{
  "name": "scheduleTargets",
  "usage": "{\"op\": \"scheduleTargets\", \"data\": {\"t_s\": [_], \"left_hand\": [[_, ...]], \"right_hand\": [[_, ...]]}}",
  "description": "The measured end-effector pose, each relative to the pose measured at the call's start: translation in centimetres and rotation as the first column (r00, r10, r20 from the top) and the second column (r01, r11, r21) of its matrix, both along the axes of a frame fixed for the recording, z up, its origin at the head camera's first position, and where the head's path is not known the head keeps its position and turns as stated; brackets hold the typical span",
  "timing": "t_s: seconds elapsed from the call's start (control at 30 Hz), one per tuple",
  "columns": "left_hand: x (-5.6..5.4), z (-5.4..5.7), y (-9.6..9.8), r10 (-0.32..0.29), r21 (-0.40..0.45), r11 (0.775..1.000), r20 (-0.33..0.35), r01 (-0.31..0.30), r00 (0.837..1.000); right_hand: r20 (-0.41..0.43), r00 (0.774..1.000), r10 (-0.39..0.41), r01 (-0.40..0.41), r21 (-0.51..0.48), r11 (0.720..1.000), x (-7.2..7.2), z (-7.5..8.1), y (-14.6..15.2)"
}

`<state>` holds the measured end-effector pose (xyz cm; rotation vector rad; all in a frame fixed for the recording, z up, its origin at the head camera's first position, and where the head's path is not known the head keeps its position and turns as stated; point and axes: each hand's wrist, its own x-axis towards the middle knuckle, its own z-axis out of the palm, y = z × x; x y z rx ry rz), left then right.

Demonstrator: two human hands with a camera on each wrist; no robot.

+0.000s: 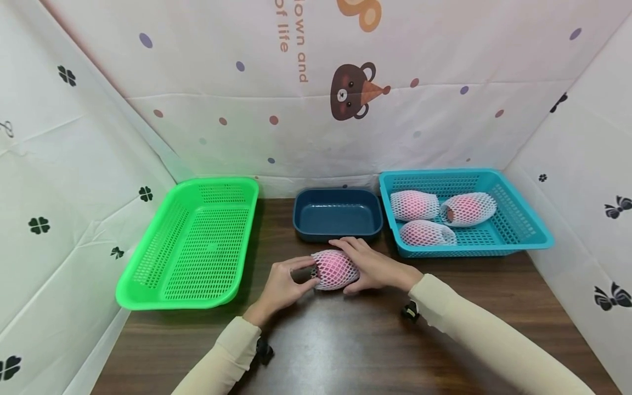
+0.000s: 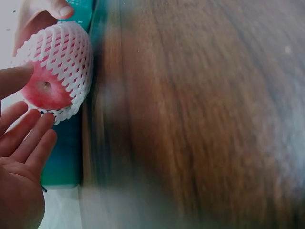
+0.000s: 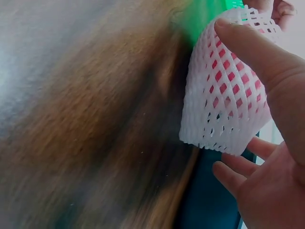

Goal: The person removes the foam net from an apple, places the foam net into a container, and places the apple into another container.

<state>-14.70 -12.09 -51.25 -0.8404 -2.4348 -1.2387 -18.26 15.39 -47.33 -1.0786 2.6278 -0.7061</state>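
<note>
A round pink-red fruit [image 1: 334, 269] in a white foam net sits between the two hands, above the dark wood table. My left hand [image 1: 285, 287] pinches its left end with thumb and fingers. In the left wrist view, the bare end of the fruit [image 2: 46, 89] shows its stem hollow, and the thumb touches it beside the net's edge. My right hand [image 1: 367, 266] holds the other end from the right. Its thumb lies on the foam net [image 3: 228, 88] in the right wrist view, with the fingers on the far side, partly hidden.
A green basket [image 1: 242, 252] stands on the left. Behind the hands is a dark blue dish [image 1: 338, 238]. A turquoise basket [image 1: 474, 251] at the back right holds 3 netted fruits [image 1: 468, 209]. Printed cloth walls [image 1: 222, 148] surround the table [image 1: 326, 351].
</note>
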Motion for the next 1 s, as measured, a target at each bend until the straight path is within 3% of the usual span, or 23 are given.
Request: {"op": "scheduleTargets", "data": {"t_s": [0.23, 0.47, 1.0], "left_hand": [[-0.1, 0.1, 0.5, -0.025, -0.05, 0.998, 0.04, 0.027, 0.999], [-0.3, 0.3, 1.2, -0.076, -0.041, 0.996, 0.086, 0.08, 0.993], [-0.8, 0.5, 2.9, -0.057, -0.108, 0.992, 0.098, 0.068, 0.994]], "right_hand": [[-0.007, 1.0, 0.018, -0.018, 0.0, 1.0, 0.5, -0.2, 0.8], [-0.001, 1.0, 0.004, -0.004, -0.012, 1.0, 0.5, -0.1, 1.2], [0.039, 0.999, 0.004, -0.003, -0.024, 1.0, 0.8, 0.2, 2.3]]}}
